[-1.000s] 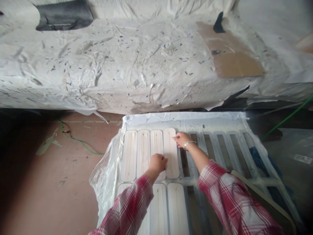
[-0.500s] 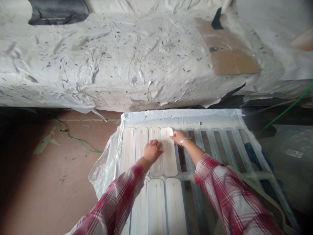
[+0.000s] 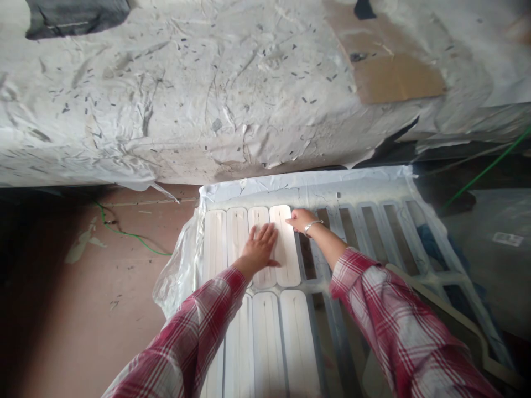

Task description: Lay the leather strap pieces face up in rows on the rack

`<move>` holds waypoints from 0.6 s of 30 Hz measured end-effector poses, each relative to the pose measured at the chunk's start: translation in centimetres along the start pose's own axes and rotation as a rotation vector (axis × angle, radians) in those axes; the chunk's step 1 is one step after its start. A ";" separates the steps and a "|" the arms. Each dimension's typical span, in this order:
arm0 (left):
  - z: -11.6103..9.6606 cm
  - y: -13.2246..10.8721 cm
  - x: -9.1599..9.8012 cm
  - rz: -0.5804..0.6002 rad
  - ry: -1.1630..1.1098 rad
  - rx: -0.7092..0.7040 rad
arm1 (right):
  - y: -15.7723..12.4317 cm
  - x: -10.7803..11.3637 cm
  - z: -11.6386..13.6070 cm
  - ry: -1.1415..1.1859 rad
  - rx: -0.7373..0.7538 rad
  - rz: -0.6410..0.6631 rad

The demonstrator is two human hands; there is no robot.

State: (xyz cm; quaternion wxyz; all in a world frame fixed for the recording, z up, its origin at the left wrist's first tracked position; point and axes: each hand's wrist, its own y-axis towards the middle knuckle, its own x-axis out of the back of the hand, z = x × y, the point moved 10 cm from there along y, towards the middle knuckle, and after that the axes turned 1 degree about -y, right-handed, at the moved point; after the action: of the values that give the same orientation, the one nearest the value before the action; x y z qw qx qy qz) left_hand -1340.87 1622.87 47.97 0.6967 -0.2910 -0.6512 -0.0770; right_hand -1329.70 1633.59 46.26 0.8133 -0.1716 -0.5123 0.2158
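Your right hand (image 3: 295,219) is pinching the panel (image 3: 287,251) by its edge while your left hand (image 3: 258,251), lying open-fingered over its neighbour (image 3: 258,215), is ideally pressing evenly.

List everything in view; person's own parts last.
Oblong panels: at least seven, whitish, in two rows, centre
Slotted frame: one, pale, under panels
Plastic sheet: one, clear, left of frame
Flecked covering: one or more, whitish, across top
Cardboard: one, brown, upper right
Dark pieces: two, blackish, top left and atop cardboard
Cord stretches: two, green, left floor and far right
Cloth-like material: one patch, blue, behind frame's right side
Label: one, white, far right
Curved rim: one, beige, lower right
Floor: one, reddish-brown, left
Bracelet: one, silvery, right wrist
Sleeves: two, red-and-white plaid, bottom
Left hand: one, bare, over panels
Right hand: one, bare, at panel's edge
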 end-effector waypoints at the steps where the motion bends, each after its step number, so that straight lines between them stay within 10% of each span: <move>1: -0.1 0.0 0.1 0.003 0.008 0.014 | -0.1 0.3 0.3 -0.047 0.007 -0.005; 5: -0.5 0.0 0.4 0.035 0.027 0.070 | -1.9 1.0 0.7 -0.163 -0.040 -0.074; 11: -0.4 -0.1 0.8 0.115 0.010 0.123 | -8.2 -5.1 -0.7 -0.160 -0.070 0.191; 18: -0.4 -0.1 0.7 0.123 -0.013 0.107 | -10.7 -8.0 -3.5 0.287 -0.156 0.260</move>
State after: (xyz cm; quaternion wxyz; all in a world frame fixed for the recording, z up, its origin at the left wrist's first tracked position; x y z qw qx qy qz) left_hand -1340.48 1622.71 48.65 0.7106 -0.2930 -0.6397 0.0026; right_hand -1327.72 1620.13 44.07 0.8276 -0.3278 -0.3797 0.2519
